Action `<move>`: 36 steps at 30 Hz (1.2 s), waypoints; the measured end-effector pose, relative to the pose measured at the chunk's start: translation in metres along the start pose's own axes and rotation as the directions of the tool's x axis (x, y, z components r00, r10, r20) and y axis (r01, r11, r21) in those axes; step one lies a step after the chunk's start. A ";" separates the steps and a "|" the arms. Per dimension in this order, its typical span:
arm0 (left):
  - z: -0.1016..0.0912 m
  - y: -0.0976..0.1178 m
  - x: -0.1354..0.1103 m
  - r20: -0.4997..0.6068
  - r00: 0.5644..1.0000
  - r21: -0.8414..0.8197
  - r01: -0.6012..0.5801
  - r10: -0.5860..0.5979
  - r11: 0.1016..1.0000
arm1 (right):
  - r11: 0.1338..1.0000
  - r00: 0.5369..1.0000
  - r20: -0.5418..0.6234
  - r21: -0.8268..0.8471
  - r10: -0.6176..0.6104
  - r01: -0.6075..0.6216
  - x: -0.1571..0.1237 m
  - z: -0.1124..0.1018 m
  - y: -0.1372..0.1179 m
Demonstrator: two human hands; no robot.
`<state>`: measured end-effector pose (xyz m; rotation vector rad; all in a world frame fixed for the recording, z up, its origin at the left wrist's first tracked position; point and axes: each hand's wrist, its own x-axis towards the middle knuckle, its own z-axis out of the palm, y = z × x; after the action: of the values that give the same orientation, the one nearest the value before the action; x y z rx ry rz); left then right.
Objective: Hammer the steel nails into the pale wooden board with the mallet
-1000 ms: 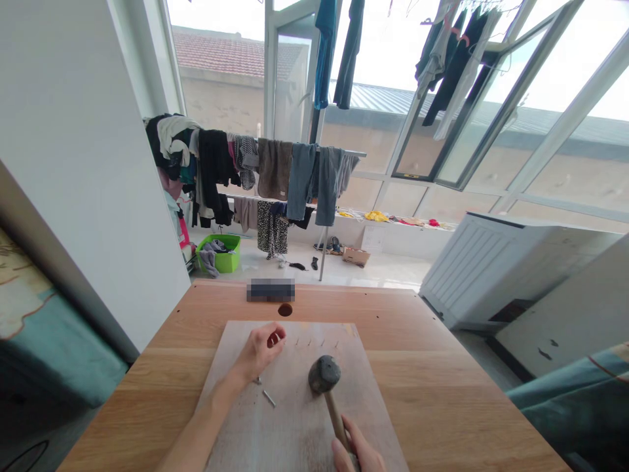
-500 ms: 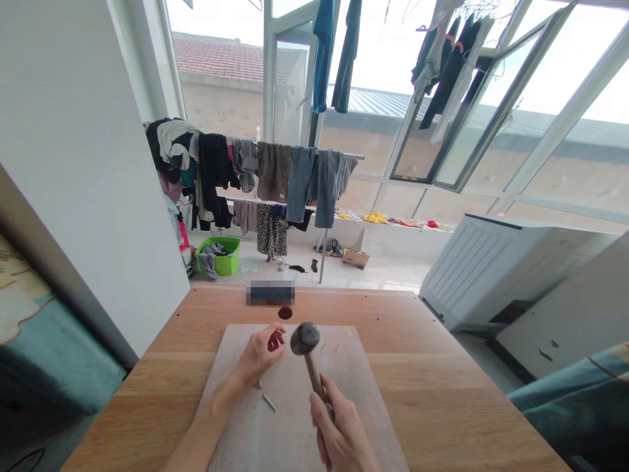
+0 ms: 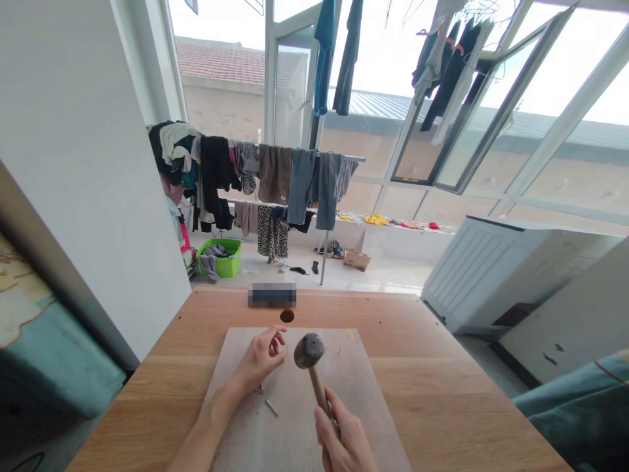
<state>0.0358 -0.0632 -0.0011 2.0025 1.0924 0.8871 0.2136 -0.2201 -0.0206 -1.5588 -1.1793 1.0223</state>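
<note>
My right hand (image 3: 344, 429) is closed round the wooden handle of a mallet (image 3: 310, 351) with a dark, rounded head. The head hangs over the pale board (image 3: 304, 419), just right of my left hand (image 3: 265, 357). That hand is curled above the board's far left part, its thumb and fingertips drawn close together; anything between them is too small to make out. Toward the board's far right edge a thin nail (image 3: 339, 351) stands up. A short metal rod (image 3: 271, 408) lies below my left wrist, and a small metal piece (image 3: 259, 389) is partly hidden beside the wrist.
The board rests on a wooden table (image 3: 432, 393) with a round dark hole (image 3: 287, 316) and a blurred-out dark object (image 3: 272, 295) at its far side. Beyond stand a laundry rack (image 3: 295, 154) full of clothes and a green basket (image 3: 228, 265). A white cabinet (image 3: 457, 275) stands at right.
The mallet head has dropped slightly and turned a little, coming to hide part of the board's far right area. My left hand keeps nearly the same place and curl.
</note>
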 end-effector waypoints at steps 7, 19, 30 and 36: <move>-0.049 0.027 -0.009 0.025 0.998 0.418 0.041 -0.056 0.908 | 0.987 0.999 0.020 -0.155 -0.050 0.052 -0.008 0.000 0.040; -0.018 0.066 -0.033 0.144 0.938 0.782 0.088 -0.316 0.617 | 0.994 0.997 0.065 -0.104 -0.038 0.044 -0.006 0.002 0.042; -0.034 0.052 -0.030 0.265 0.947 0.580 -0.008 -0.180 0.814 | 0.994 0.996 0.072 -0.096 -0.044 0.051 -0.003 0.004 0.047; -0.025 0.060 -0.030 0.254 0.928 0.728 0.002 -0.273 0.685 | 0.991 0.997 0.061 -0.122 -0.039 0.046 -0.003 0.003 0.047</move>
<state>0.0277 -0.1090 0.0536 2.5134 1.5044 -0.0464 0.2206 -0.2292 -0.0666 -1.6019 -1.3322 0.9888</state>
